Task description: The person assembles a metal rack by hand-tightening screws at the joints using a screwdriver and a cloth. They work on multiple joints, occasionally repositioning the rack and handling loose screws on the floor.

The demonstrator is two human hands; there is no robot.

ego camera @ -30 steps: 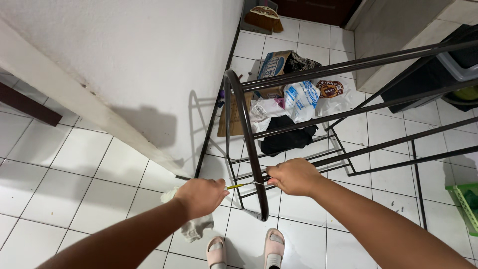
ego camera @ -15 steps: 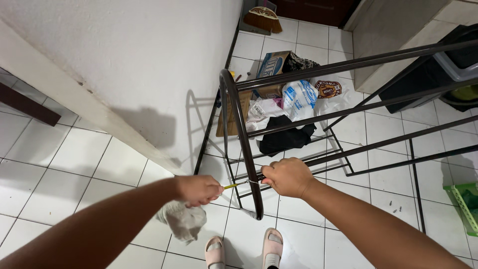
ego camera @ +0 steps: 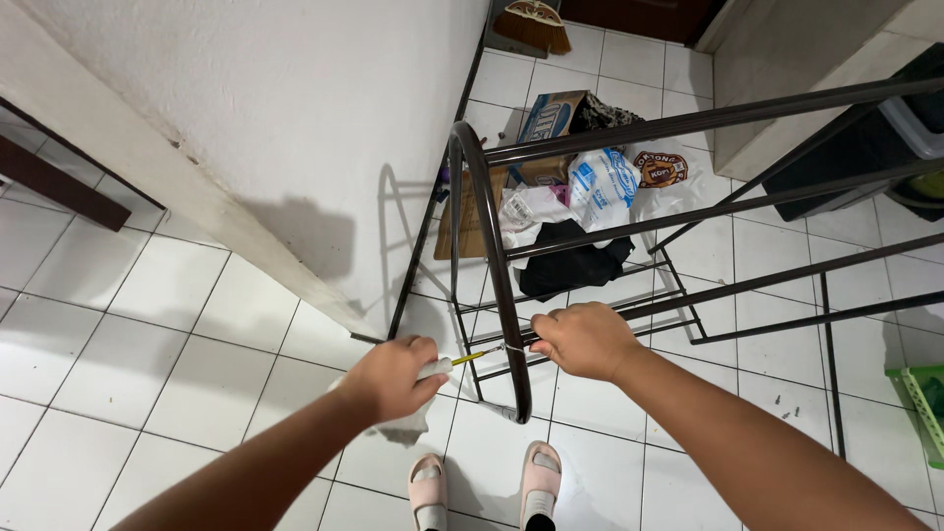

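A dark brown metal rack frame [ego camera: 489,226] stands on the white tiled floor in front of me. My left hand [ego camera: 391,377] grips a screwdriver [ego camera: 460,362] with a white and yellow handle, its tip pointing right at the curved end tube of the frame. A pale cloth [ego camera: 401,429] hangs below that hand. My right hand [ego camera: 583,339] is closed on a horizontal bar of the frame, just right of the screwdriver tip.
A white wall [ego camera: 295,118] rises at the left. Behind the frame lie a cardboard box [ego camera: 547,116], plastic bags [ego camera: 600,187] and a black cloth [ego camera: 572,265]. A broom [ego camera: 532,24] is at the top, a green basket [ego camera: 924,403] at the right. My sandalled feet [ego camera: 482,489] are below.
My left hand has shifted slightly right and down with the screwdriver. The view has shifted a little; my right hand stays on the bar.
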